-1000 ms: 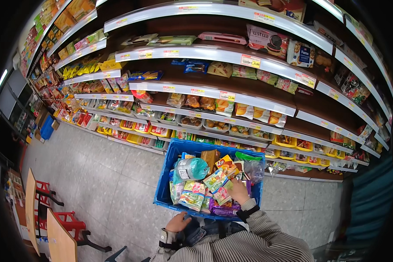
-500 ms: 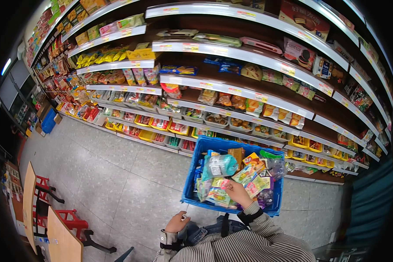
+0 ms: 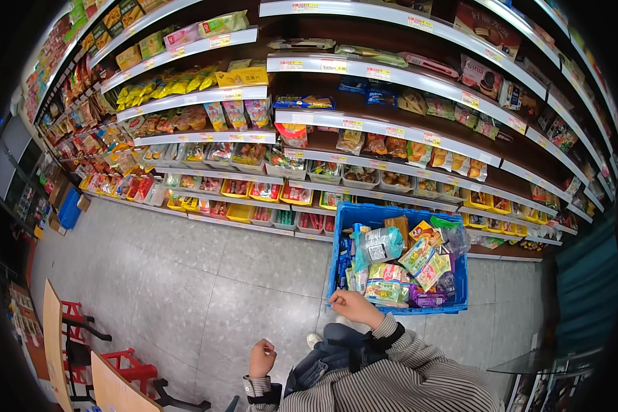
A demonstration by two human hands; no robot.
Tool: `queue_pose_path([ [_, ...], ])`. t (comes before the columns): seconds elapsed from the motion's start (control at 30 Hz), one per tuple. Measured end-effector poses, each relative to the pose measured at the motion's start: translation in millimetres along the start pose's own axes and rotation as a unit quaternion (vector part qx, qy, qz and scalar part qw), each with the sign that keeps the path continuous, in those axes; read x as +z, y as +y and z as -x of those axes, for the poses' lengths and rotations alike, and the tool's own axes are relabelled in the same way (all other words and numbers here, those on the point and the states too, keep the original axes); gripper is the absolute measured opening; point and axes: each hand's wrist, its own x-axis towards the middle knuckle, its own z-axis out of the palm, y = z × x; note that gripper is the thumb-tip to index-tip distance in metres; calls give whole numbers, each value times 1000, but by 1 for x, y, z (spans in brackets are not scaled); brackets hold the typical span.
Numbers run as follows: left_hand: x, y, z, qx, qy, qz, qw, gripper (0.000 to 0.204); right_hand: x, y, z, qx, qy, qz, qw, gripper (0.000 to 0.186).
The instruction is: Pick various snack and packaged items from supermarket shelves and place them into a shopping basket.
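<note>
A blue plastic crate (image 3: 336, 237) full of snack packets stands in front of me on the floor. My right hand (image 3: 357, 308) is over its near left edge, fingers curled under; whatever they may hold is hidden. Closest to it in the crate is a green-and-white snack packet (image 3: 386, 283). Behind that lie a teal clear-wrapped package (image 3: 380, 245) and another yellow-green packet (image 3: 419, 254). A purple packet (image 3: 427, 298) sits at the near right. Lower and to the left, my left hand (image 3: 261, 358) hangs over the floor with loosely curled fingers and nothing visible in them.
Long curved-looking shelves (image 3: 384, 128) of packaged snacks run behind the crate. Yellow bins (image 3: 239, 212) line the lowest tiers. Wooden tabletops (image 3: 113, 384) and red-framed seats (image 3: 127, 366) stand at the lower left. A farther blue crate (image 3: 69, 208) rests at the far left.
My right hand has come out from among the packets to the crate's near left edge. My left hand is lower and slightly left. The view has shifted, placing the crate farther right.
</note>
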Motion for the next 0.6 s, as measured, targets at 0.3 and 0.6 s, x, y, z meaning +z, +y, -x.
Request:
queue_pose_path([
  [0.3,-5,25,-42,55,-28,-1,998,8,14,-13,-37,32,-4,4,999,16],
  [0.6,-31,55,-132,89,-49,-30,994,6,5,-18,-118,21,12,-22,999,14],
])
